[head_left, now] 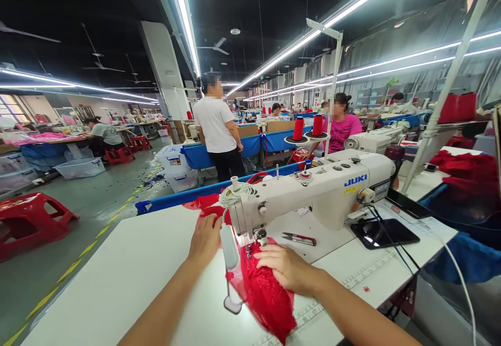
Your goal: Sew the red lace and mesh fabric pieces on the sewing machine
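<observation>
A white JUKI sewing machine (305,194) stands on the white table, its needle area over a piece of red lace fabric (266,294). My right hand (284,267) lies on this fabric just right of the presser foot (249,252), fingers stretched out flat. Behind the machine head's left side, my left hand (205,236) is closed at another stretch of red fabric (207,202), its fingers bent and their tips partly hidden. The red lace drapes towards me over a ruler printed on the table. Thread snips (299,239) rest under the machine arm.
A black phone-like slab (385,233) lies right of the machine, with cords across it. Two red thread cones (298,129) stand behind. A blue cloth trough (176,197) edges the table's back. Nearby are a standing person (217,121), a seated co-worker (344,127) and a red stool (35,221).
</observation>
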Action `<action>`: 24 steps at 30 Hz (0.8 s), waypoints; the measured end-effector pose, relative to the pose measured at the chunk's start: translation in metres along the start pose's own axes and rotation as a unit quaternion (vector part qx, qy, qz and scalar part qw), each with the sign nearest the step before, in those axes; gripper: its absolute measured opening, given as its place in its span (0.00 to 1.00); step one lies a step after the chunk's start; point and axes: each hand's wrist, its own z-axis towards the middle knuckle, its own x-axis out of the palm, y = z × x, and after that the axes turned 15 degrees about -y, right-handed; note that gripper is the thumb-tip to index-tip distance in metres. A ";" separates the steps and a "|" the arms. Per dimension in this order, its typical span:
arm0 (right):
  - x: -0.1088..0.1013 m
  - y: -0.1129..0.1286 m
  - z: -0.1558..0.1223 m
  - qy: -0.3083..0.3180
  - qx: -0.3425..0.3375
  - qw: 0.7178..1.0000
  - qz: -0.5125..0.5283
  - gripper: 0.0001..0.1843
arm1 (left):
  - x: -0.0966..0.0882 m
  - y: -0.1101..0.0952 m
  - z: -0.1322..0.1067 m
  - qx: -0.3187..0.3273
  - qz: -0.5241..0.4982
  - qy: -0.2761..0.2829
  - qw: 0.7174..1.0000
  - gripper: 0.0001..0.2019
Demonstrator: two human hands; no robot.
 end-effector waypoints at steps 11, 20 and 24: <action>-0.003 0.001 -0.003 -0.022 -0.028 0.999 -0.009 0.27 | -0.088 -0.034 -0.075 0.164 -0.045 -0.008 0.985 0.21; 0.004 -0.007 -0.009 -0.019 -0.036 0.999 0.004 0.28 | -0.117 -0.105 -0.091 0.256 -0.177 0.068 0.948 0.17; 0.009 -0.014 -0.012 -0.020 -0.041 0.999 0.011 0.28 | -0.114 -0.102 -0.092 0.260 -0.151 0.103 0.948 0.12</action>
